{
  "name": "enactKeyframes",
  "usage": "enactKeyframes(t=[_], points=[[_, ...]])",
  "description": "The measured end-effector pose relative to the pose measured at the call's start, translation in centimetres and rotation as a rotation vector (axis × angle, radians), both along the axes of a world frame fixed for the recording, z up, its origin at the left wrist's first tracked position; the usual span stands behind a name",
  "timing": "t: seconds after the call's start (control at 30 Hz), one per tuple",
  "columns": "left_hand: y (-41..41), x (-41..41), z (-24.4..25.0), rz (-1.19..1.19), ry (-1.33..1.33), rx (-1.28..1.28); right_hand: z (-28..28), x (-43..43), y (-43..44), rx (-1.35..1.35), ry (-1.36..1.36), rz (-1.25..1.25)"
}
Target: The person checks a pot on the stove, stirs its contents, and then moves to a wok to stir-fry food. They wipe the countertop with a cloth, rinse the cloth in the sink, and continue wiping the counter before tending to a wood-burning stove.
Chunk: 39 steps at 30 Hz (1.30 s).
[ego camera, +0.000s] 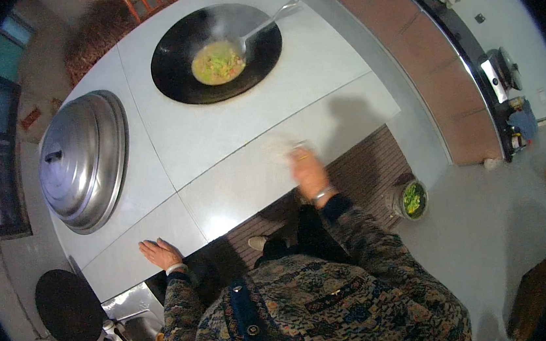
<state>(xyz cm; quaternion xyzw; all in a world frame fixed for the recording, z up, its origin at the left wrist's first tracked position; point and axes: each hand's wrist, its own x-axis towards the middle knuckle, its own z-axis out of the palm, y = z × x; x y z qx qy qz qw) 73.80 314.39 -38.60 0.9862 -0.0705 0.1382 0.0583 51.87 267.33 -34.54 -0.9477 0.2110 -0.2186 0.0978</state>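
Observation:
My left hand (160, 253) rests flat near the front edge of the white tiled counter (236, 194), fingers together and nothing in it. Over the counter's front strip is my right hand (308, 169), blurred, with its fingers curled; a pale blurred patch lies at its fingertips, and whether it holds something cannot be told. Beyond the hands, a black wok (170, 77) set in the counter holds steaming soupy food (218, 65) with green pieces. A metal spatula (264, 26) leans in it, its handle over the right rim. A large domed metal lid (85, 161) stands on the left.
A metal sink (141, 316) with a faucet (116, 333) is at lower left, beside a dark round disc (69, 308). Right of me, a bucket (411, 199) with green leaves stands on the floor. A black-topped side counter (485, 96) carries a pan and jars. A chair (145, 0) stands beyond.

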Motion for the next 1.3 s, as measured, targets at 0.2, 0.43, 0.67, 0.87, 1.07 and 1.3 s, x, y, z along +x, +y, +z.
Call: enactKeyframes(t=[0.2,0.43,0.67,0.87,1.07,1.3], points=[[-0.9,0.8,1.5,0.141,0.240,-0.094,2.7,-14.6,-26.0,-0.343,0.221,-0.598],[-18.0,-5.1,3.4,-0.363,0.091,-0.249,5.4,-6.3,-23.8,0.179,-0.085,-0.377],[-29.3,-10.0,5.9,-0.455,0.251,-0.143,3.2,8.0,-19.0,0.011,0.153,0.213],[-29.8,-10.4,6.2,-0.442,0.239,-0.076,-0.1,14.2,-38.8,-0.183,-0.001,-0.032],[-30.2,-10.2,6.6,-0.449,0.250,-0.099,3.1,10.2,-48.4,0.007,0.089,-0.479],[-30.4,-10.0,6.8,-0.448,0.275,-0.094,3.6,11.0,-33.7,0.038,0.045,0.124]])
